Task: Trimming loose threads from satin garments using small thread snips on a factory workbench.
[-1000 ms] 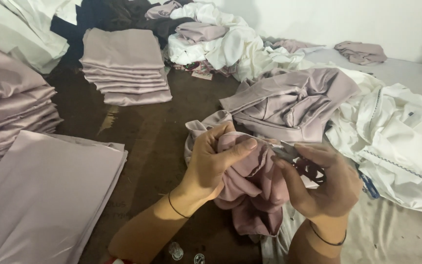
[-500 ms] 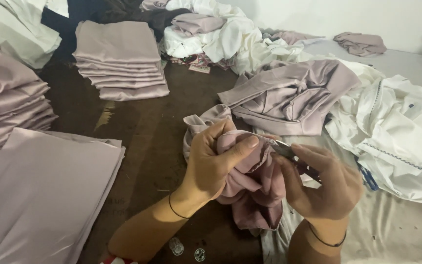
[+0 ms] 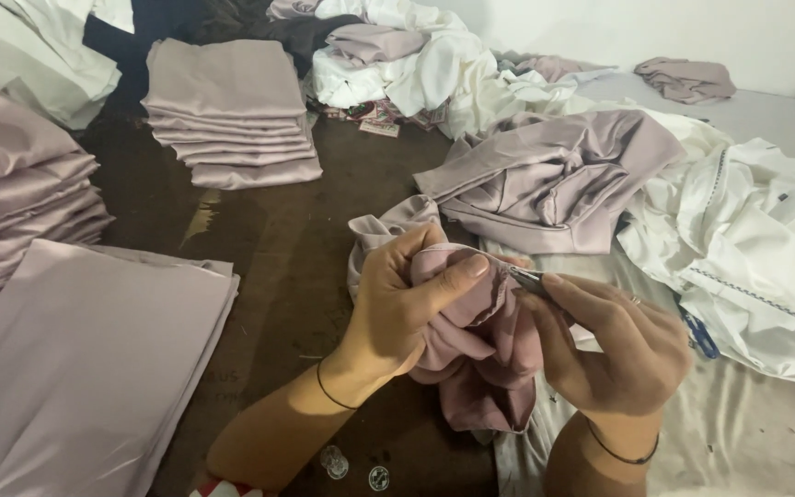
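Observation:
My left hand [image 3: 407,304] bunches a mauve satin cloth [image 3: 476,354] and pinches its seam edge between thumb and fingers. My right hand [image 3: 618,345] holds a small metal thread clipper [image 3: 528,279], its tip touching the cloth's edge right beside my left thumb. The rest of the cloth hangs crumpled below both hands, over the dark brown table [image 3: 296,248].
Folded mauve cloths lie in a flat pile [image 3: 66,359] at the near left, a stack [image 3: 11,193] at the far left and a stack [image 3: 227,115] at the back. A crumpled mauve cloth [image 3: 554,179] and white fabric [image 3: 756,239] lie right. Two small clear round objects [image 3: 335,460] sit near my wrist.
Both hands and the cloth stay nearly in place. The clipper tip has moved slightly closer to my left thumb along the seam.

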